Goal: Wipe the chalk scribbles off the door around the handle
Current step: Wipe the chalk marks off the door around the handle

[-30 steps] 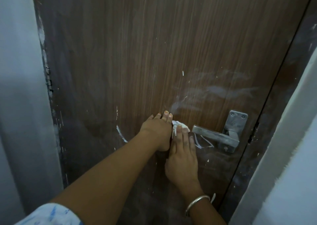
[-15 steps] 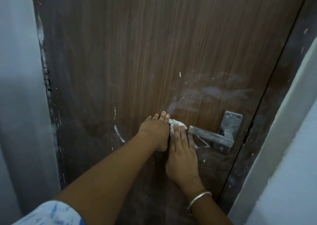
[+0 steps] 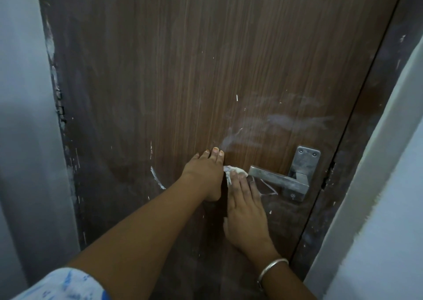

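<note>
At the door [image 3: 206, 70], just left of the handle [image 3: 277, 180]: both hands work side by side, almost touching, backs toward the camera.
Left hand [image 3: 206, 173]: flat on the wood, fingers straight and close together, tips pointing up. It holds nothing; the arm reaches in from lower left.
Right hand [image 3: 245, 210]: just right of and below the left hand, fingers straight and laid on the door, fingertips on top of the rag. Thumb hidden; I cannot tell whether it tucks under.
Rag [image 3: 235, 170]: small white crumpled wad, pressed to the door under the right fingertips. It peeks out between the two hands and reaches close to the free end of the handle.
Handle: grey metal lever, level, its free end pointing at the right fingertips; mounted on a metal plate [image 3: 304, 162] further right.
Chalk lines [image 3: 266, 188]: thin white strokes in a rough triangle, beneath the lever, just right of the right fingers.
Chalk smear [image 3: 274, 121]: pale cloudy streaks above both hands and above the handle.
Chalk arc [image 3: 156, 178]: short curved white stroke left of the left wrist, apart from it.
Bangle [image 3: 271, 268]: silver, on the right wrist.
Sleeve [image 3: 61, 286]: white with blue marks, on the left arm at the bottom edge.
Wall [image 3: 23, 139]: grey, far left of the left arm.
Frame [image 3: 377, 139]: dark, right of the handle.
</note>
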Tool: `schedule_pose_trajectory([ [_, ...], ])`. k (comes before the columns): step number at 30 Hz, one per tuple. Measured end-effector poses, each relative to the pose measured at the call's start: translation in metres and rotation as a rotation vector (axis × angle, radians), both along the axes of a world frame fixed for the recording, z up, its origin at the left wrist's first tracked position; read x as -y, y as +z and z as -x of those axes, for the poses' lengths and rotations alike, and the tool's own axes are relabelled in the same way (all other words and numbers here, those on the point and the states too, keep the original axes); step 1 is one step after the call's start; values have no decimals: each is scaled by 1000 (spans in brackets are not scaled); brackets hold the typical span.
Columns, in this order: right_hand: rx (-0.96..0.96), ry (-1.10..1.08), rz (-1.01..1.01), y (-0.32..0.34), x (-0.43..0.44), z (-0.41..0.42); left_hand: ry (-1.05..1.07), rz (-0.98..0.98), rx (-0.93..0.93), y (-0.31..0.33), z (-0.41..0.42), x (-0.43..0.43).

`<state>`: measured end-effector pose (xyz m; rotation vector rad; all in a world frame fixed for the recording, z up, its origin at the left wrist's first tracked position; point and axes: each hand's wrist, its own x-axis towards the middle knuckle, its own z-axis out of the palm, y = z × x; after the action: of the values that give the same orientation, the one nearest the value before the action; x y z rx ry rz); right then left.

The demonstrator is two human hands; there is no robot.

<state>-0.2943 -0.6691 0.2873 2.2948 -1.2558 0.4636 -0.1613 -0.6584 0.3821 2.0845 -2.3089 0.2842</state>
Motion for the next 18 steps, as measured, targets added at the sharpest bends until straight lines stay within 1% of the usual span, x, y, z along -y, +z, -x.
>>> schedule_pose_trajectory([
  [3, -117, 47, -20, -15, -4, 10, -11, -14, -1, 2, -1, -1],
  [6, -172, 65, 2, -15, -2, 17, -7, -12, 5, 2, 0, -2],
  [10, -108, 51, 19, 4, 3, 11, 0, -5, 3, 2, 2, -2],
  [13, -92, 43, 4, 4, 1, 5, -8, 7, -4, 2, 1, -2],
  [18, -167, 5, -51, -21, -7, 9, -2, 10, 12, 0, 0, 0],
])
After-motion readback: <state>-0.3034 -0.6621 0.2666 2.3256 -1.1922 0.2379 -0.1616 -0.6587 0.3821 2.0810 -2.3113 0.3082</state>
